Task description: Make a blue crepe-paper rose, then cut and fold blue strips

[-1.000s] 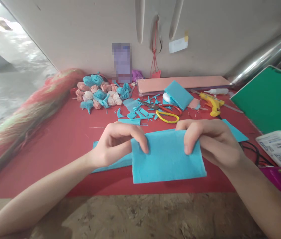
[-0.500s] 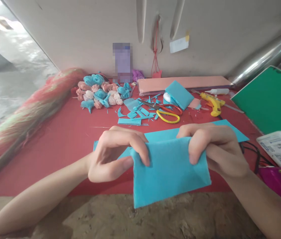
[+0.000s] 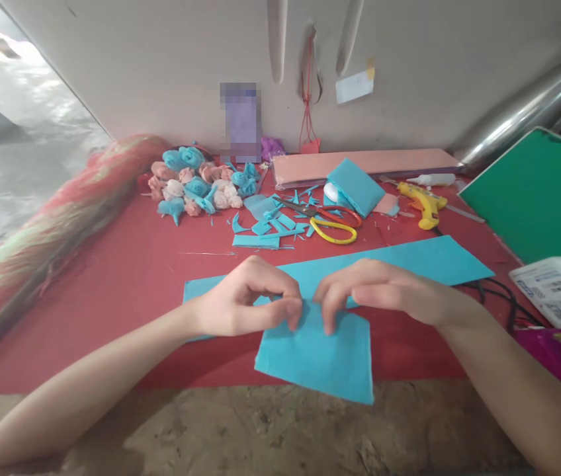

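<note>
A small light-blue piece of crepe paper point(image 3: 330, 363) hangs in front of me, over the near edge of the red table. The fingertips and thumb of my left hand point(image 3: 251, 301) pinch its upper left edge. My right hand point(image 3: 384, 291) has its bent fingers on the top edge close by, with only a narrow gap between the two hands; part of its grip is hidden. Behind them lies a long blue crepe paper strip point(image 3: 409, 260), partly covered by my hands.
Scissors point(image 3: 333, 228) with red and yellow handles lie among blue paper scraps point(image 3: 270, 228). Paper roses point(image 3: 196, 185) are heaped at back left. A folded blue paper stack point(image 3: 357, 187) and a yellow glue gun point(image 3: 427, 205) lie at back right, near a green board point(image 3: 538, 192).
My hands have come closer together at the paper's top edge, the right one moving left. The paper's lower edge now slants down to the right instead of to the left.
</note>
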Demonstrator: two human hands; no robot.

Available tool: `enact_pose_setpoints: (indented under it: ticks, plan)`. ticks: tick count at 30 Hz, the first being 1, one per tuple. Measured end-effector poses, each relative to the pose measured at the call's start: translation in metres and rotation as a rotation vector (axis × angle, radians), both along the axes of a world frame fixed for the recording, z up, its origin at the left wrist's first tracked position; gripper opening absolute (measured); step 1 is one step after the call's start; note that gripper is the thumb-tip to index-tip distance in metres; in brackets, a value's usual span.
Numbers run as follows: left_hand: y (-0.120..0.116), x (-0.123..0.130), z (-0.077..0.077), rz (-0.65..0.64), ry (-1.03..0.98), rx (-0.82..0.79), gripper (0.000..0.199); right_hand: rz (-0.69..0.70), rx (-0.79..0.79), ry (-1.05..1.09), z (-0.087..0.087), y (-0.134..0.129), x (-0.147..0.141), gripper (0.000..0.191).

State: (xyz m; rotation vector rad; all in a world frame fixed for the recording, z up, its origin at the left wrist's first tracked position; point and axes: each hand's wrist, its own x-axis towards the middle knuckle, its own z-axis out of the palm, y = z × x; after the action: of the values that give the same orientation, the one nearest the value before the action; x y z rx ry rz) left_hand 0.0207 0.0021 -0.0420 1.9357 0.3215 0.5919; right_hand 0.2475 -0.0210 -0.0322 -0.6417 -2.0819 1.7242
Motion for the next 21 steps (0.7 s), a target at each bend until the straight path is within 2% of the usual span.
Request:
enact_pose_setpoints:
  ticks: [3,7,11,15,17,19,20,21]
  plan:
    - [-0.002,0.004,-0.005,-0.022,0.067,-0.026,0.03,-0.016,0.003,0.021,-0.004,-0.002,-0.011,0.035]
    - [-0.005,0.006,-0.007,0.011,0.095,-0.103,0.033,-0.068,0.014,0.009,-0.006,-0.004,-0.017,0.038]
    - [-0.002,0.0,-0.004,0.066,-0.019,-0.193,0.035,-0.051,-0.016,-0.002,-0.003,0.001,0.002,0.038]
    - [0.004,-0.008,-0.002,0.125,-0.134,-0.171,0.034,-0.032,-0.056,0.067,0.003,0.008,0.024,0.041]
    - [0.006,-0.01,-0.002,0.147,-0.161,-0.132,0.033,-0.177,-0.014,0.113,0.006,0.009,0.024,0.042]
    - [0.006,-0.008,-0.002,0.145,-0.176,-0.075,0.033,-0.369,0.04,0.085,0.007,0.006,0.016,0.033]
    - [0.005,-0.007,-0.003,0.141,-0.175,-0.035,0.033,-0.43,0.049,0.033,0.008,0.004,0.011,0.028]
    - [0.004,-0.006,-0.003,0.139,-0.169,0.012,0.032,-0.435,0.048,-0.015,0.008,0.001,0.005,0.028]
